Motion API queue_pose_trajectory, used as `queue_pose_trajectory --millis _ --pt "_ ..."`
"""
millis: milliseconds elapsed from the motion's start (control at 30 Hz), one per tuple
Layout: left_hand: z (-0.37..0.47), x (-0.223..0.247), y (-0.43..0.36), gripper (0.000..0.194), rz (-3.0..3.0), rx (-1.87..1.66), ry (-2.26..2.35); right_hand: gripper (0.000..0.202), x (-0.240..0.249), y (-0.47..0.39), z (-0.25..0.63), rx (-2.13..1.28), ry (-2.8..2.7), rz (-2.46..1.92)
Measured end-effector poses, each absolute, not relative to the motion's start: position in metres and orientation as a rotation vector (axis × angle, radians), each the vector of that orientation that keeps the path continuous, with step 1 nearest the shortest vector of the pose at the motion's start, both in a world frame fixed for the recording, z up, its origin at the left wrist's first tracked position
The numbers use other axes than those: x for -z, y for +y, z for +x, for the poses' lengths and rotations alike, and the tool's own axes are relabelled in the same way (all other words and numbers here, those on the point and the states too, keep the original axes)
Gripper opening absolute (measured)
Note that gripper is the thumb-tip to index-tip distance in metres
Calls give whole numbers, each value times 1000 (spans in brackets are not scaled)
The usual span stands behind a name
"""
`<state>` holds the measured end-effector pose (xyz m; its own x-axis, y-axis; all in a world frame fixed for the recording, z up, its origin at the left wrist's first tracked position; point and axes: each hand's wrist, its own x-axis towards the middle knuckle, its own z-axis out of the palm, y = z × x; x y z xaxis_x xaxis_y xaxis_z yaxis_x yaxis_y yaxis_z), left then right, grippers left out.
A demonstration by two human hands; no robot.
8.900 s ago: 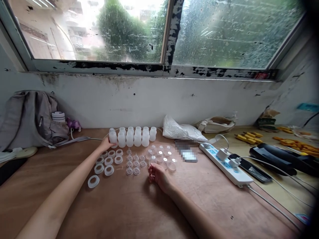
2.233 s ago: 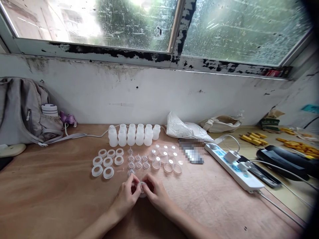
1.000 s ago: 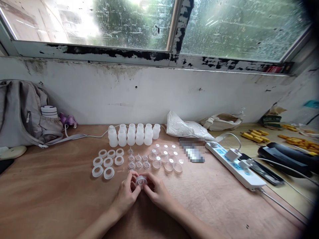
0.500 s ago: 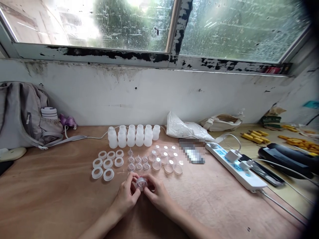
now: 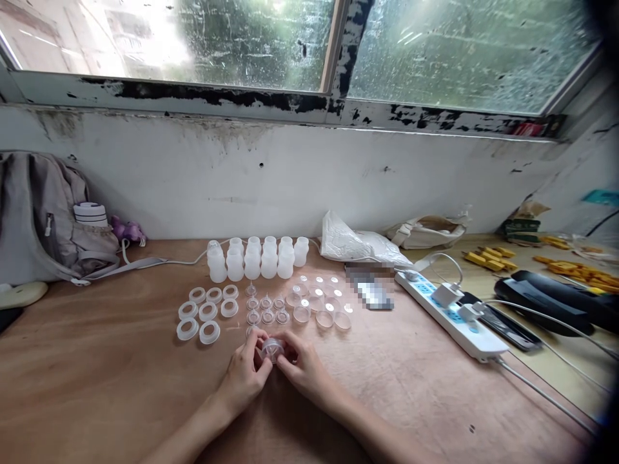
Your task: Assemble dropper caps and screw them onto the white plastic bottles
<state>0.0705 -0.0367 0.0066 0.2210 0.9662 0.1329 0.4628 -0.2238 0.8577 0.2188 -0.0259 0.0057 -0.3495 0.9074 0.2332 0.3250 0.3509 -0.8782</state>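
Left hand (image 5: 245, 375) and right hand (image 5: 304, 368), fingertips clamped on opposite edges of a clear round plastic piece (image 5: 273, 351), just on the near side of small transparent ringed discs (image 5: 267, 316); brown wooden tabletop (image 5: 416, 380) extends to either side.

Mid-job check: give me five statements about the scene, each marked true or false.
1. The left hand and right hand hold a clear piece between them. True.
2. The rings lie right of the caps. False: the rings are left of the caps.
3. The bottles stand near the wall. True.
4. The left hand grips a bottle. False: it is on the clear piece.
5. The power strip lies right of the bottles. True.
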Motion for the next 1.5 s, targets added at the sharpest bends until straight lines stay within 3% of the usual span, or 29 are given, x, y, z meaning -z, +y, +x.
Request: queue_pose_trajectory --millis 1500 --pt "73 -10 -37 9 1678 -932 1270 9 -4 -26 219 -847 -1895 -1104"
